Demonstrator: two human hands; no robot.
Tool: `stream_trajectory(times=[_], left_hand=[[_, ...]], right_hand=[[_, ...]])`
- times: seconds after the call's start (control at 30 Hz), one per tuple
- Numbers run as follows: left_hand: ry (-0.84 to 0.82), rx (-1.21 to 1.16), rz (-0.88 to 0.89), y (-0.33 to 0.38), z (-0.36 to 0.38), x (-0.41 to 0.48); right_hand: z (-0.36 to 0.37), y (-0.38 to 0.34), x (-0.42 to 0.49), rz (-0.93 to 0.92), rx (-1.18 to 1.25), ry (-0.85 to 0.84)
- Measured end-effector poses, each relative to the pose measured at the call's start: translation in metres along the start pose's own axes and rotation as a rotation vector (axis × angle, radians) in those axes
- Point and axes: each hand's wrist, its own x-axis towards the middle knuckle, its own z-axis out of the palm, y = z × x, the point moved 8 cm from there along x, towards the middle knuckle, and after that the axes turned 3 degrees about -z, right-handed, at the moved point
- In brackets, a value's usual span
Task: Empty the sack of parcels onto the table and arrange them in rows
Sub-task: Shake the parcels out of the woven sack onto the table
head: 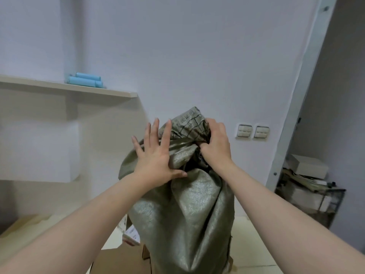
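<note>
One sack [183, 214] stands upright dead ahead; the right hand [216, 147] grips its bunched neck, the left hand [156, 155] presses flat beside it.

The grey-green woven sack [183, 214] stood upright and bulging, its printed neck bunched tight at the top. At its foot lay a brown cardboard parcel [122, 262] and, seemingly, a white-labelled packet [132, 234], partly hidden.
</note>
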Motion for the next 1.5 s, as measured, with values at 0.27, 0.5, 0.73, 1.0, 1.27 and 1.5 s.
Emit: stream_trajectory(times=[0.27,0.5,0.73,1.0,1.27,1.5], left_hand=[[-0.059,0.226,-0.099,-0.007,0.003,0.008],[0.204,0.204,-0.15,-0.006,-0.048,0.029],[-0.234,-0.415,-0.247,-0.02,0.007,0.019],[-0.131,-0.281,0.046,-0.005,0.003,0.024],[0.053,-0.262,-0.055,-0.02,0.025,-0.003],[-0.016,0.001,0.203,0.019,0.024,0.005]], right_hand=[[0.015,-0.009,0.017,-0.008,-0.127,-0.093],[0.002,-0.009,0.035,0.027,-0.023,-0.024],[-0.015,0.018,0.033,0.088,-0.092,0.081],[0.007,0.009,0.005,-0.204,0.045,-0.075],[0.025,0.005,-0.023,-0.324,0.168,-0.171],[0.028,0.018,-0.023,-0.277,0.187,-0.232]])
